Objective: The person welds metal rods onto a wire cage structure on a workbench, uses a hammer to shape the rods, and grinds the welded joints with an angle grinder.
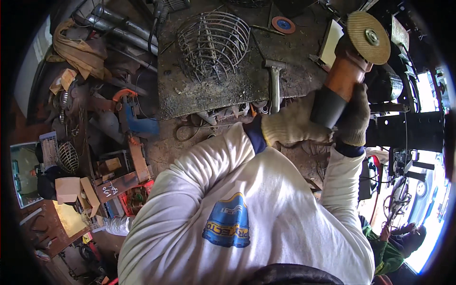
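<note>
An angle grinder (340, 81) with an orange body and black rear end is raised at the upper right, above the near right part of the workbench. Its tan disc (357, 45) faces up, with a metal nut at the centre. My right hand (356, 116), in a knit work glove, wraps round the right side of the body. From the left, my gloved left hand (290, 124) closes on the black rear end; part of its fingers is hidden behind the tool. The disc touches nothing that I can see.
On the dark workbench (178, 97) lie a curved wire-rod basket (213, 42), a hammer (275, 83) and a reddish disc (283, 24). Metal tubes (121, 31) and a blue clamp-like tool (140, 124) are at left. A person in green (387, 251) is at lower right.
</note>
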Demonstrator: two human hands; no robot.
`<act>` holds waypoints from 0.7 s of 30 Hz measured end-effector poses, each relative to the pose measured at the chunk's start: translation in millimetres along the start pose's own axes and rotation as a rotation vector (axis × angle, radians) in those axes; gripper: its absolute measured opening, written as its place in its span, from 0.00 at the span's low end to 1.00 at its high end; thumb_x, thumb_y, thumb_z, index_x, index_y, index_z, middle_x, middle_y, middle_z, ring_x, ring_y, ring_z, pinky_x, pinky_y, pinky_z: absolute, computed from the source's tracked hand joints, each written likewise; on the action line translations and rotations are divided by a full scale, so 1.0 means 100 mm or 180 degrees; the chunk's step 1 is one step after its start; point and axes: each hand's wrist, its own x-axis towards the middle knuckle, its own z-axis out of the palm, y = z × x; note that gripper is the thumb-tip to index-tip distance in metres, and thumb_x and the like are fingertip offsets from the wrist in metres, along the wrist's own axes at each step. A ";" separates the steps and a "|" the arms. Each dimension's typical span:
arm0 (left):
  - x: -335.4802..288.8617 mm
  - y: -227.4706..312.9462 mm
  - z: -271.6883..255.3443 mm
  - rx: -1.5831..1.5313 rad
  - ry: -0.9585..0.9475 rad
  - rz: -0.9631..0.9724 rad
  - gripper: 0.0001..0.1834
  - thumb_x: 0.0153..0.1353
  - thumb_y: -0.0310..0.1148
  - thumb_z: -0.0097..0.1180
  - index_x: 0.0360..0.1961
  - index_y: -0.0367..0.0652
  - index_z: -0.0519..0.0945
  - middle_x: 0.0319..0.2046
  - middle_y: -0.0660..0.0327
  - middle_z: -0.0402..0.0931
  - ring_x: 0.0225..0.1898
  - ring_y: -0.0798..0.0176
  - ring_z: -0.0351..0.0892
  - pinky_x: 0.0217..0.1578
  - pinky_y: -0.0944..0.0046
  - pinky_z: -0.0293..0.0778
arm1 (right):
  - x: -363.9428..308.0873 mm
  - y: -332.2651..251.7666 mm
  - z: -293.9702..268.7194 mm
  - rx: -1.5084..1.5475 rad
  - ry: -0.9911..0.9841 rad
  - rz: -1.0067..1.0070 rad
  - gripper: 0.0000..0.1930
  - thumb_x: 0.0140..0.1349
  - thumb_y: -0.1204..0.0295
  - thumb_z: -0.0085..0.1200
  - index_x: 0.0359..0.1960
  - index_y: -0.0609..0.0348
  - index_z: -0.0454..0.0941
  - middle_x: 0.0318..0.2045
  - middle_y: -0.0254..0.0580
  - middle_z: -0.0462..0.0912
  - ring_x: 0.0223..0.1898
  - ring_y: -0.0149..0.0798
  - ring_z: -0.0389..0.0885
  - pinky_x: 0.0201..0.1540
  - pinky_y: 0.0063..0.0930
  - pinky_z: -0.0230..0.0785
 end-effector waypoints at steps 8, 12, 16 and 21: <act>-0.20 -0.05 0.10 -0.0011 0.0362 -0.0130 0.43 0.43 0.47 0.78 0.55 0.36 0.71 0.43 0.56 0.79 0.44 0.58 0.81 0.48 0.57 0.78 | -0.06 0.26 -0.02 -0.0711 -0.0511 -0.0002 0.35 0.64 0.54 0.57 0.63 0.68 0.63 0.53 0.62 0.77 0.51 0.51 0.80 0.53 0.43 0.77; -0.24 -0.10 0.11 0.0519 0.0695 0.0219 0.40 0.47 0.43 0.76 0.56 0.35 0.70 0.43 0.55 0.79 0.45 0.57 0.81 0.48 0.57 0.78 | -0.04 0.33 -0.02 0.0258 -0.0716 0.0184 0.34 0.65 0.54 0.56 0.64 0.67 0.63 0.54 0.59 0.77 0.51 0.52 0.80 0.55 0.46 0.75; -0.28 -0.22 0.07 -0.0587 0.0171 -0.0185 0.36 0.51 0.38 0.74 0.57 0.36 0.69 0.43 0.58 0.79 0.44 0.63 0.79 0.46 0.59 0.78 | -0.03 0.39 -0.03 0.0269 -0.0829 0.0215 0.36 0.65 0.52 0.56 0.65 0.65 0.61 0.55 0.57 0.77 0.52 0.55 0.80 0.57 0.51 0.74; -0.27 -0.39 0.11 -0.0573 0.0308 -0.0104 0.36 0.51 0.34 0.71 0.59 0.37 0.68 0.42 0.58 0.79 0.41 0.64 0.79 0.43 0.60 0.79 | 0.02 0.48 -0.08 0.0136 -0.0557 0.0349 0.36 0.66 0.49 0.53 0.66 0.64 0.61 0.54 0.55 0.77 0.51 0.52 0.80 0.53 0.50 0.76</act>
